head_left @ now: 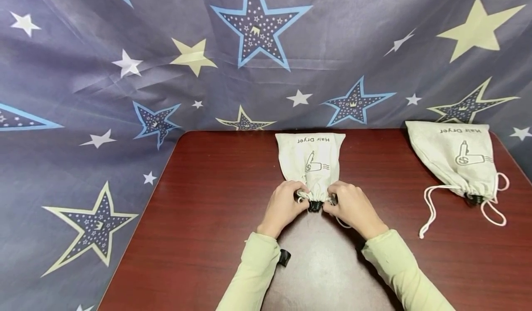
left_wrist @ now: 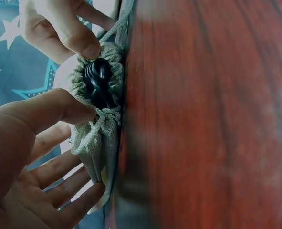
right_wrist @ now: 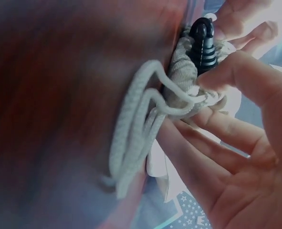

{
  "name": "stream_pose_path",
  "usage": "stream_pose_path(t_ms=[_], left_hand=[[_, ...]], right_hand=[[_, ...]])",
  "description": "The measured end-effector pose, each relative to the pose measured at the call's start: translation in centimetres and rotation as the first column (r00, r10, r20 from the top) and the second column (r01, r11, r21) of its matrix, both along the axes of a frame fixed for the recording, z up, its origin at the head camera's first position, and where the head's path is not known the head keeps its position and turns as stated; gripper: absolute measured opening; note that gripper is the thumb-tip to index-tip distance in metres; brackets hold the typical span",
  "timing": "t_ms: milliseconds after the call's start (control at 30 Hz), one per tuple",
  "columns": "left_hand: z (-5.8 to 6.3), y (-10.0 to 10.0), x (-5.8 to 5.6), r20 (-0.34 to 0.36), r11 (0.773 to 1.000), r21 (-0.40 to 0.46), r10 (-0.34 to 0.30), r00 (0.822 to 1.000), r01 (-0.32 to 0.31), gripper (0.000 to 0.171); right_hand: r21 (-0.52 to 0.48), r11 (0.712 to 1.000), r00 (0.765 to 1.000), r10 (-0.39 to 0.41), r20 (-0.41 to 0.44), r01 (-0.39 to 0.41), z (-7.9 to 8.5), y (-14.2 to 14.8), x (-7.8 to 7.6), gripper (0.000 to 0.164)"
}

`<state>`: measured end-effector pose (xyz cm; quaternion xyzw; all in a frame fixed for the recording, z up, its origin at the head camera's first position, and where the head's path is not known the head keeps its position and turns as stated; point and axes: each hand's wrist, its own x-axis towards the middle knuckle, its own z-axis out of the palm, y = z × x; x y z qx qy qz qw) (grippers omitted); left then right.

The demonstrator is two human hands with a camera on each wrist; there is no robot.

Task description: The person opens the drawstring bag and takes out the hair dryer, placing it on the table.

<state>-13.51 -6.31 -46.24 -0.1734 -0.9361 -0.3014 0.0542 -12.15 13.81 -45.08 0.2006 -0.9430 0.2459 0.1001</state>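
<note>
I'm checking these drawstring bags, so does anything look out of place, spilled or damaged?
A minor oddity: a black, ribbed cord shows in the gathered mouth of the held bag, so it isn't fully closed. The bag on the right also has something black showing at its mouth. I see no spill or damage.

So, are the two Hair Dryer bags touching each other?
Apart: the head view shows bare tabletop between the held bag and the bag at right.
</note>
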Motion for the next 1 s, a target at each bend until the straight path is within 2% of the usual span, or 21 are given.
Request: stream_pose_path(t_ms=[267,733,1000], left_hand=[[0.27,0.02,-0.02,-0.009,1.0,-0.014,0.014,1.0,-0.014,0.02],[0.13,-0.03,0.09,-0.045,1.0,-0.008,0.013,0.999,-0.014,0.019],[0.07,-0.15,0.22,-0.038,0.999,-0.009,0.034,0.999,-0.035,0.018]], right_hand=[[-0.013,1.0,1.0,-0.024,0.019,0.024,-0.18,0.07,-0.23,0.025],[0.011,1.0,1.0,0.015,-0.005,-0.015,-0.04,0.47,-0.56,0.022],[0.01,1.0,1.0,0.01,0.022,-0.01,-0.06,0.59,-0.73,0.022]])
